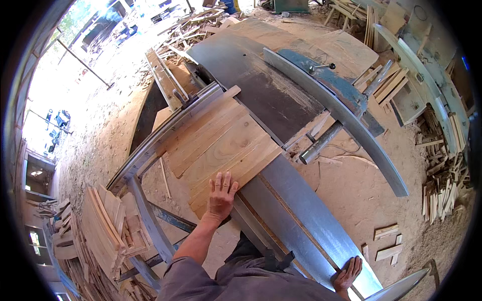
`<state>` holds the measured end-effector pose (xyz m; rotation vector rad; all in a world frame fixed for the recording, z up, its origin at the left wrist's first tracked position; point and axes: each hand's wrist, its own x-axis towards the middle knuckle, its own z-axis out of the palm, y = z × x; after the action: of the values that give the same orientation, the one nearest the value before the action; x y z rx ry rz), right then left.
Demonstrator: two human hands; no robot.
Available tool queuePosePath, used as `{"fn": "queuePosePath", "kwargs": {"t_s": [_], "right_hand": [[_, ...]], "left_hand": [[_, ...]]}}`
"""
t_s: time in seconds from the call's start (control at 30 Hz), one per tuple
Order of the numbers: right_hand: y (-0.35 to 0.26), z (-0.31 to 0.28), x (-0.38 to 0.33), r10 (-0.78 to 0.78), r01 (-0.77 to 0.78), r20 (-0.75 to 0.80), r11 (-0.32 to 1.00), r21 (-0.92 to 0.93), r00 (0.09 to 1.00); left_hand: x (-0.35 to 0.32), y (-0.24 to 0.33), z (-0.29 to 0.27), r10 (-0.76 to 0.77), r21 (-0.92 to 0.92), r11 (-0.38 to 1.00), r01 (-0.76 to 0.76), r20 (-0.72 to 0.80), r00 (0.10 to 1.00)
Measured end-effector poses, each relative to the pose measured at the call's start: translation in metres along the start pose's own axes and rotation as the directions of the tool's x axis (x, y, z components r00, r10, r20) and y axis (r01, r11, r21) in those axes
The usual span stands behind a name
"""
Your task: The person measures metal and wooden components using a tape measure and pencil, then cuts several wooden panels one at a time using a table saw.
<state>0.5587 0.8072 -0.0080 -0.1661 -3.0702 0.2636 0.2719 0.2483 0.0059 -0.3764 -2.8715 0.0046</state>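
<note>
My left hand (221, 194) lies with its fingers stretched flat on the near edge of a light wooden panel (226, 145) made of several boards side by side. The panel rests on a table saw with a sliding table, its far left edge along a metal crosscut fence (165, 131). A short wood strip (232, 92) sits at the panel's far corner. My right hand (348, 273) rests on the long silver sliding table (311, 205) at lower right, holding nothing, fingers extended. I cannot make out the saw blade.
Beyond the panel, the dark saw table (281, 95) carries a long curved-looking metal rip fence (341, 118) beside a blue bracket (336, 75). Stacked boards (108, 220) stand at left, scrap wood piles (191, 35) at the back. Wood offcuts (389, 246) lie on the dusty floor at right.
</note>
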Motion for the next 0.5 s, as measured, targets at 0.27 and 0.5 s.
{"fn": "queuePosePath", "kwargs": {"t_s": [0.27,0.5], "right_hand": [[-0.003,0.001,0.002,-0.006,0.006,0.000,1.000,-0.026,1.000],[-0.012,0.000,0.009,0.014,-0.013,0.015,1.000,-0.021,1.000]], "left_hand": [[0.001,-0.002,-0.001,0.004,-0.002,1.000,-0.004,-0.017,1.000],[0.001,-0.006,0.004,-0.028,-0.035,0.999,0.028,-0.002,1.000]]}}
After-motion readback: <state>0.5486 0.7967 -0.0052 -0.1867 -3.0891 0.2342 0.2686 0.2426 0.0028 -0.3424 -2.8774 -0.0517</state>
